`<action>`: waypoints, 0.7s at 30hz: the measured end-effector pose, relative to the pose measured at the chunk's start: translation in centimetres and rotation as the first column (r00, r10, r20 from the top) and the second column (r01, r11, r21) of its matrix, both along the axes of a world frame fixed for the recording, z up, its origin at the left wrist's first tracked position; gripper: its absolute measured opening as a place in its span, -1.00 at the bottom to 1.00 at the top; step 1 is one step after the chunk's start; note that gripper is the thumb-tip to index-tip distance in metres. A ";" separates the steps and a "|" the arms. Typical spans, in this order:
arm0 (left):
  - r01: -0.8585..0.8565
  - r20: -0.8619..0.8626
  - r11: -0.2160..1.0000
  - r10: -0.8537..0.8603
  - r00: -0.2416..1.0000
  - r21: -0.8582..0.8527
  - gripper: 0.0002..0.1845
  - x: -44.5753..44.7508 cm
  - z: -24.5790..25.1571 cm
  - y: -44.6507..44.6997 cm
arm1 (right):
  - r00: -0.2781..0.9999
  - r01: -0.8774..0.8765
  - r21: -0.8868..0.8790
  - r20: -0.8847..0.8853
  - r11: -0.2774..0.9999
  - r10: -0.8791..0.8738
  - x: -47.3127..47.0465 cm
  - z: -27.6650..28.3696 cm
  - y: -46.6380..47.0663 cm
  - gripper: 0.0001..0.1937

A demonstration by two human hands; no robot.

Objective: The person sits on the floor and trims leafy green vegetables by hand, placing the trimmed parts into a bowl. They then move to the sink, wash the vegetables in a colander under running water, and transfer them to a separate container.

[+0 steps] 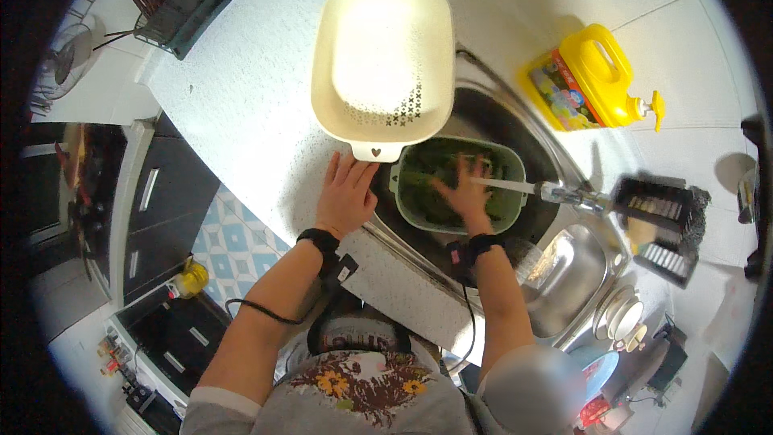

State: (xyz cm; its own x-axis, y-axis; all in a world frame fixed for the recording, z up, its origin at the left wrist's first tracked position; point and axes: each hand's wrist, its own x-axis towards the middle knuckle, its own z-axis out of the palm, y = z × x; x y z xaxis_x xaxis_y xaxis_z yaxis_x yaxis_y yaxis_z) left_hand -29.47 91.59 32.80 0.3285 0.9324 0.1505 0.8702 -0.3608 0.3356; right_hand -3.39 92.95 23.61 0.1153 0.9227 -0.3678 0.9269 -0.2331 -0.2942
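Note:
My left hand point(349, 198) lies flat at the counter's edge by the sink, its fingertips at the heart-cut handle of a cream plastic colander point(324, 72). Whether those fingers slip under the handle or only touch it, I cannot tell. My right hand point(470, 190) is spread wide in a green basin point(523, 163), which stands in the dark sink bowl point(537, 133). Dark green leafy matter point(426, 193) fills the basin, seemingly under water. A chrome faucet point(564, 194) reaches over the basin from the right, its pale end passing beside my right fingers.
A yellow pump jug point(595, 81) stands behind the sink. Right of it hangs a dark rack with brushes point(661, 223). A small steel basin point(574, 290) and stacked bowls point(622, 314) sit at lower right. A cutlery rack point(181, 9) is at upper left. Cables trail from both wrists.

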 end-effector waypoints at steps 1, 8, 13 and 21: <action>0.005 0.005 1.000 -0.005 1.000 0.011 -0.52 0.0 0.0 0.0 | 0.991 -0.127 -0.040 0.045 0.991 0.129 -0.5 -0.2 -0.4 -0.01; -0.004 0.021 1.000 0.004 1.000 -0.003 -0.51 -0.1 -0.1 0.1 | 0.968 -0.223 0.105 0.140 0.969 0.207 1.9 -2.7 0.2 -0.07; -0.005 -0.019 1.000 0.004 1.000 -0.021 -0.50 -0.1 0.0 0.2 | 0.990 -0.131 0.169 0.065 0.977 0.121 0.5 -4.5 -0.6 -0.23; -0.002 -0.009 0.999 0.003 1.000 0.036 -0.51 0.1 -0.2 0.0 | 0.902 -0.075 0.137 -0.414 0.988 0.126 3.3 -1.7 -0.4 -0.38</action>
State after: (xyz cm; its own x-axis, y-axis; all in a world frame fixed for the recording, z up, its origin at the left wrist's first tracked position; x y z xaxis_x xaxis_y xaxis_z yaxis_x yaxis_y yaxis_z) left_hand -29.41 91.61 32.64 0.3278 0.9272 0.1811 0.8740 -0.3704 0.3144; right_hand -0.09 92.51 21.91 -0.1215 0.9601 -0.2519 0.7278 -0.0864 -0.6803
